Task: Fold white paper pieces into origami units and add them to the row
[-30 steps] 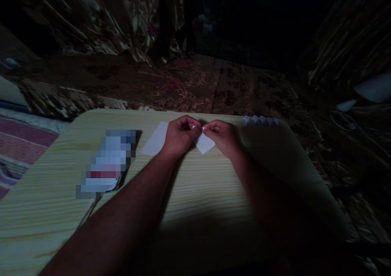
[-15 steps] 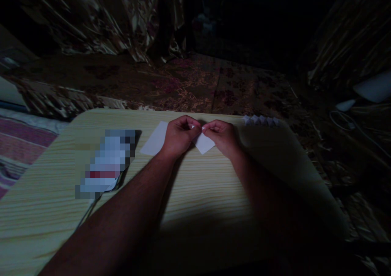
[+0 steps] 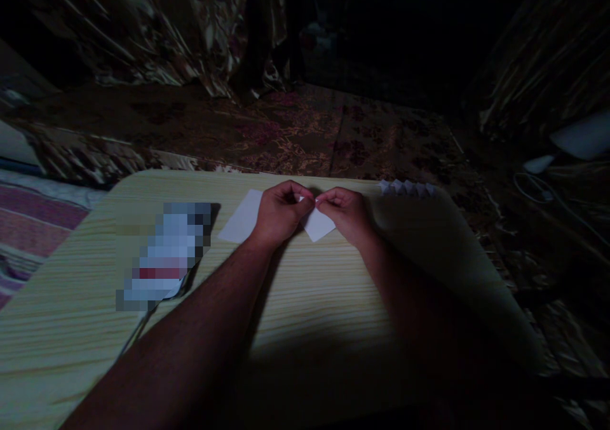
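Between my two hands is a small white sheet of paper [image 3: 316, 225], with one corner pointing toward me. My left hand [image 3: 282, 209] pinches its far edge between thumb and fingers. Close beside it, my right hand [image 3: 347, 211] pinches the same edge from the other side, and the fingertips nearly meet. Part of the paper is hidden behind the thumbs. More white paper [image 3: 242, 216] lies flat on the table just left of my left hand, partly covered by it.
A pixelated, phone-like device [image 3: 166, 252] with a cable lies on the wooden table [image 3: 314, 296] at left. Several small folded paper pieces [image 3: 406, 188] stand in a row along the far right edge. A patterned cloth surface [image 3: 286, 125] lies beyond the table. The room is dim.
Almost nothing differs. Both hands keep their pinch on the paper in the same place; its near corner has shifted very slightly toward me.
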`<state>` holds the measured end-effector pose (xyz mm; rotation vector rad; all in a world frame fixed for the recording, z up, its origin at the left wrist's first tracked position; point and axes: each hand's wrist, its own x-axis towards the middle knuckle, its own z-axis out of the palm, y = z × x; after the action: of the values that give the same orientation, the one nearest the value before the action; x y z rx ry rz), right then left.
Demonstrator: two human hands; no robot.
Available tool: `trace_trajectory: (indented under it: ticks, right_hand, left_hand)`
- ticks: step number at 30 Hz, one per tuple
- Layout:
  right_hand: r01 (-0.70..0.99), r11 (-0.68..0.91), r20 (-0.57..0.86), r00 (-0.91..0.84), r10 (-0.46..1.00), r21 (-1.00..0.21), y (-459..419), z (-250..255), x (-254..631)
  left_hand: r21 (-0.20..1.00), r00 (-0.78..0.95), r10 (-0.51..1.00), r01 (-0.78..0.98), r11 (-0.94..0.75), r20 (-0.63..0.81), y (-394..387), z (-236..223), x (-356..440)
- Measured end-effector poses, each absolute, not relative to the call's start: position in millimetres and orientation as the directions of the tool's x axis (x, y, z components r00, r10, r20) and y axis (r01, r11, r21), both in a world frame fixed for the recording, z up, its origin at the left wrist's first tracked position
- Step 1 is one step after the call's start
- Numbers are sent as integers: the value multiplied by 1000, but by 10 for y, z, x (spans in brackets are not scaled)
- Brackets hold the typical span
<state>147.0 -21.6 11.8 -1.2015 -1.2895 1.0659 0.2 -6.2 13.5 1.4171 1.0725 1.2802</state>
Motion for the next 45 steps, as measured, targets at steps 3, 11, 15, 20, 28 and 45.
trace_trajectory:
  ticks: [3, 11, 15, 20, 28, 45]
  right_hand:
    - [94, 110, 114, 40, 993, -989, -210, 120, 1471]
    - [110, 134, 141, 54, 989, -985, -194, 98, 1470]
    - [105, 137, 145, 76, 986, -985, -209, 120, 1470]
    - [64, 109, 114, 83, 990, -992, -222, 150, 1477]
    - [64, 149, 154, 78, 985, -987, -219, 129, 1469]
    - [-31, 85, 84, 43, 996, -996, -210, 112, 1498]
  left_hand:
    - [973, 81, 972, 51, -226, 221, -62, 128, 7]
    - [953, 84, 956, 91, -290, 283, -68, 101, 21]
    - [965, 111, 960, 26, -262, 258, -83, 127, 31]
    - [985, 181, 969, 16, -174, 169, -83, 147, 25]
    - [988, 176, 973, 1, -153, 150, -62, 136, 7]
    - [995, 156, 985, -68, -67, 77, -62, 172, -17]
